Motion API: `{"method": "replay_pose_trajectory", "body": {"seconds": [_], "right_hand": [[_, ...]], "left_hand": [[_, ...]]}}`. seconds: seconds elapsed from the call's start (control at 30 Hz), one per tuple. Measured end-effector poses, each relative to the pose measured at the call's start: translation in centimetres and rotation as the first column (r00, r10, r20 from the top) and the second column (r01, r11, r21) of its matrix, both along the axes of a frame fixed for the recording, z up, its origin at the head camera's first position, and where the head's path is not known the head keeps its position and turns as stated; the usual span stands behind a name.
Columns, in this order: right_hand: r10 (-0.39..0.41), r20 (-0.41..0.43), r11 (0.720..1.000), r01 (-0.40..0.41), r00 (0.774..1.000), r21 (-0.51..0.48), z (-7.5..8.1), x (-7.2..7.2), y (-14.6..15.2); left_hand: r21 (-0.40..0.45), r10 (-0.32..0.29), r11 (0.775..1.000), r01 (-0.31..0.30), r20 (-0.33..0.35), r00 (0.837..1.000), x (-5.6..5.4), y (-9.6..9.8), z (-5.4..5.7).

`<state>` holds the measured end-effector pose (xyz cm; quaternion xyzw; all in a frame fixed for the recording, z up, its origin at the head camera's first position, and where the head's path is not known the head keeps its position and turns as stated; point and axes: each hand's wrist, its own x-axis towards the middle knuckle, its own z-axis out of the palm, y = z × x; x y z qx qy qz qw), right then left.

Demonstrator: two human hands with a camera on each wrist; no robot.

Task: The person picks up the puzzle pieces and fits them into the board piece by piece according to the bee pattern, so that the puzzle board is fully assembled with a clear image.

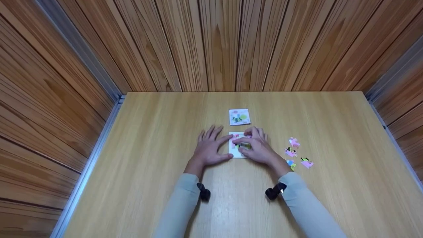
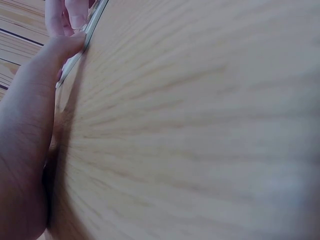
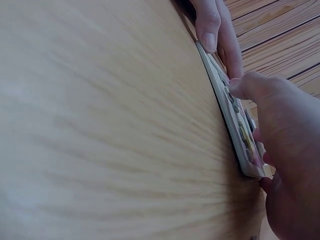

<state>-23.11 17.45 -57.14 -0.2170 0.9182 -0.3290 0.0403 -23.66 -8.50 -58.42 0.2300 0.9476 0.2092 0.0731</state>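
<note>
A small white puzzle board [image 1: 235, 154] with pink, green and yellow pieces lies flat at mid-table. My left hand [image 1: 208, 150] has its fingers spread at the board's left side, with thumb and index fingertip right at that edge. Over the right half of the board is my right hand [image 1: 259, 147], its index finger reaching across the pieces and its thumb low over them. In the right wrist view, some puzzle pieces [image 3: 245, 135] stand slightly proud of the board's rim. The right hand hides much of the board.
A square picture card [image 1: 239, 117] with a bee-like design lies beyond the board. Several loose puzzle pieces [image 1: 306, 163] are scattered to the right, close to the right forearm. Wood-panelled walls [image 1: 218, 46] border the table [image 1: 148, 148] at the back and sides.
</note>
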Motion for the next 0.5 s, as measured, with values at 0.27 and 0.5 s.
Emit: {"method": "replay_pose_trajectory", "body": {"seconds": [0.27, 0.5], "right_hand": [[-0.075, -0.023, 0.997, 0.074, 0.997, -0.036, -0.23, 0.08, 0.12], [-0.115, -0.028, 0.993, 0.114, 0.993, -0.014, -0.03, -0.12, -0.25]], "left_hand": [[-0.001, 0.001, 1.000, -0.001, 0.008, 1.000, 0.02, 0.05, 0.10], [-0.002, 0.004, 1.000, -0.004, 0.018, 1.000, 0.02, 0.09, 0.14]]}}
